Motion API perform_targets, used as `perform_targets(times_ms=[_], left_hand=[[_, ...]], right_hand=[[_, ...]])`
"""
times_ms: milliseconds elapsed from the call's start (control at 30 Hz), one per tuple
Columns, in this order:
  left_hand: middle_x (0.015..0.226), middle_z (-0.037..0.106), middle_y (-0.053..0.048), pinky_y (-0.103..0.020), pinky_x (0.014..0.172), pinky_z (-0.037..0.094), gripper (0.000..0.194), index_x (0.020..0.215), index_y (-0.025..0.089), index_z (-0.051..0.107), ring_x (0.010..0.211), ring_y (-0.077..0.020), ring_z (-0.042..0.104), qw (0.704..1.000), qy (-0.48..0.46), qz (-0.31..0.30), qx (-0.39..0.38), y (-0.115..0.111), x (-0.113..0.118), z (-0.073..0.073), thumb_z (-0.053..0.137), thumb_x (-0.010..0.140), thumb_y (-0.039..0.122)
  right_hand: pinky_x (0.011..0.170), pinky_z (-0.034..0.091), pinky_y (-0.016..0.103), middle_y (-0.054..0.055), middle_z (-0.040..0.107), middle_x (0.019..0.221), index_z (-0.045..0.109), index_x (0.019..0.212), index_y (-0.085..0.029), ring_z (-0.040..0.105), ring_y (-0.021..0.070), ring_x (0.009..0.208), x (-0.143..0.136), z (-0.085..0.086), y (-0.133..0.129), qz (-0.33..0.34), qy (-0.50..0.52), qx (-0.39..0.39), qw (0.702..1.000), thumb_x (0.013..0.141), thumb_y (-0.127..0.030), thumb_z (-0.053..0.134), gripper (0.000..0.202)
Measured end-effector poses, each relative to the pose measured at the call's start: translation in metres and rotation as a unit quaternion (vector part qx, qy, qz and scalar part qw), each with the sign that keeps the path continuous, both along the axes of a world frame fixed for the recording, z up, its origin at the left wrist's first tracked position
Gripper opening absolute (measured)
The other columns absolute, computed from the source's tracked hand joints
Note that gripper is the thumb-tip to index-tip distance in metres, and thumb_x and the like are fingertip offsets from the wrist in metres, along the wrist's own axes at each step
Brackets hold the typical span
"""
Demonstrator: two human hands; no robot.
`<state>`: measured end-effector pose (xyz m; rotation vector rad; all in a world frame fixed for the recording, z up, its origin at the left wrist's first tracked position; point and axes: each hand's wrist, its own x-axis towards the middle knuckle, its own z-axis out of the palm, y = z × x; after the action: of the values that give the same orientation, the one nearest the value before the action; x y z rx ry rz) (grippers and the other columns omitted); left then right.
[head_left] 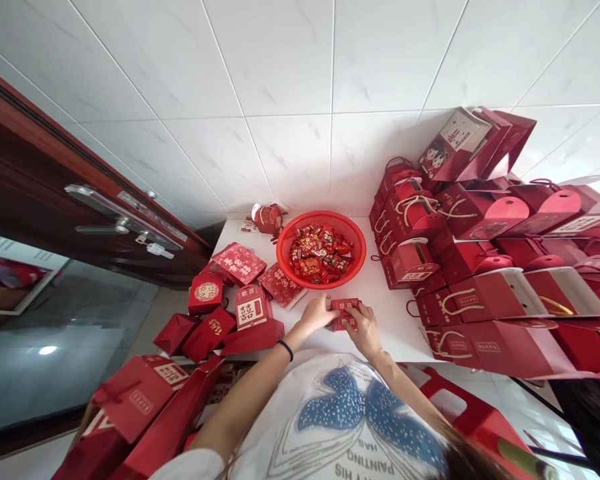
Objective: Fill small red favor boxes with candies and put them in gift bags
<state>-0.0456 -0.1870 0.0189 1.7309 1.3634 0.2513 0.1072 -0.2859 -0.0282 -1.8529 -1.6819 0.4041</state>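
Between my two hands, on the white table close to my body, is a small red gift box (345, 323) with pale printed characters. My left hand (318, 315), with a dark band on its wrist, grips the box's left side. The fingers of my right hand (364, 328) close on its right side and top. Just beyond the box stands a round red plastic basket (281, 256) holding many small wrapped candies (320, 253). To the left of my left hand lie flat red printed packets (281, 285) and a red box with a double-happiness sign (251, 308).
Rows of red gift boxes with cord handles (460, 300) are stacked along the right, with paper bags (475, 143) on top. More red boxes (140, 400) sit at the lower left. A tiled wall (290, 160) is behind the table (390, 333); a wooden door (40, 160) stands at left.
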Motion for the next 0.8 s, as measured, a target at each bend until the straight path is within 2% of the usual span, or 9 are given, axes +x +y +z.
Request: perform_targets(times_ms=[100,167,267,333,433,500,600,700,800], left_hand=[[0.073,0.073,-0.002,-0.029,0.069,0.053,0.018,0.092,0.017,0.068,0.074,-0.0201,0.071,0.988,-0.14,-0.008,-0.062,0.01,-0.004,0.017,0.069,0.075,0.023],[0.076,0.075,-0.003,-0.03,0.075,0.055,0.017,0.093,0.016,0.07,0.077,-0.0192,0.072,0.972,-0.212,-0.008,-0.105,0.013,-0.004,0.029,0.065,0.08,0.025],[0.092,0.077,-0.005,-0.03,0.081,0.055,0.02,0.097,0.018,0.071,0.088,-0.0198,0.072,0.963,-0.247,-0.014,-0.104,0.009,0.002,0.035,0.066,0.079,0.025],[0.092,0.077,-0.005,-0.03,0.076,0.056,0.029,0.105,0.019,0.069,0.085,-0.0198,0.071,0.973,-0.214,-0.037,-0.078,0.004,0.008,0.03,0.067,0.077,0.021],[0.08,0.074,-0.001,-0.031,0.072,0.054,0.048,0.118,0.018,0.065,0.074,-0.0203,0.07,0.991,-0.108,-0.072,-0.024,0.002,0.015,0.017,0.067,0.071,0.011],[0.083,0.074,-0.002,-0.031,0.075,0.053,0.044,0.113,0.019,0.067,0.079,-0.0219,0.07,0.994,-0.047,-0.094,0.021,0.003,0.017,0.012,0.066,0.069,0.008],[0.092,0.075,-0.005,-0.031,0.078,0.051,0.029,0.099,0.02,0.069,0.09,-0.0251,0.071,0.991,0.011,-0.113,0.065,0.004,0.018,0.009,0.068,0.072,0.01],[0.094,0.076,-0.007,-0.032,0.078,0.051,0.03,0.103,0.021,0.068,0.094,-0.0276,0.071,0.992,0.055,-0.084,0.079,-0.001,0.019,0.009,0.07,0.074,0.016],[0.093,0.076,-0.007,-0.03,0.075,0.05,0.025,0.1,0.02,0.068,0.093,-0.0266,0.071,0.994,0.069,-0.041,0.076,-0.008,0.021,0.008,0.071,0.076,0.018]], right_hand=[[0.088,0.053,0.042,0.011,0.064,0.112,0.072,0.111,-0.026,0.06,0.0277,0.098,0.006,0.003,-0.001,0.022,-0.013,-0.01,1.0,0.084,-0.024,0.062,0.029],[0.088,0.054,0.042,0.011,0.065,0.111,0.072,0.113,-0.025,0.061,0.0274,0.098,0.01,0.006,-0.001,0.025,-0.013,-0.012,1.0,0.084,-0.023,0.062,0.031],[0.09,0.054,0.043,0.011,0.067,0.114,0.069,0.12,-0.024,0.062,0.0276,0.101,0.011,0.009,0.0,0.017,-0.003,-0.006,1.0,0.083,-0.019,0.06,0.038],[0.09,0.054,0.044,0.011,0.067,0.115,0.068,0.12,-0.025,0.062,0.0275,0.102,0.011,0.009,0.001,0.021,0.011,0.001,1.0,0.082,-0.017,0.059,0.04],[0.09,0.055,0.044,0.01,0.068,0.114,0.069,0.117,-0.025,0.064,0.0269,0.104,0.011,0.006,0.002,0.025,0.036,0.014,0.999,0.081,-0.015,0.055,0.04],[0.091,0.055,0.044,0.01,0.068,0.114,0.069,0.116,-0.025,0.064,0.0269,0.107,0.012,0.003,0.001,0.012,0.041,0.021,0.999,0.08,-0.014,0.052,0.041],[0.091,0.055,0.045,0.012,0.066,0.117,0.067,0.116,-0.024,0.063,0.0279,0.109,0.013,0.0,-0.002,-0.032,0.026,0.021,0.999,0.082,-0.016,0.05,0.039],[0.09,0.056,0.044,0.014,0.063,0.119,0.064,0.118,-0.022,0.062,0.0295,0.11,0.01,-0.001,-0.008,-0.065,0.004,0.006,0.998,0.083,-0.02,0.053,0.038],[0.086,0.056,0.044,0.016,0.06,0.121,0.058,0.125,-0.022,0.063,0.0306,0.105,0.0,-0.001,-0.014,-0.074,-0.023,-0.027,0.997,0.081,-0.025,0.058,0.045]])
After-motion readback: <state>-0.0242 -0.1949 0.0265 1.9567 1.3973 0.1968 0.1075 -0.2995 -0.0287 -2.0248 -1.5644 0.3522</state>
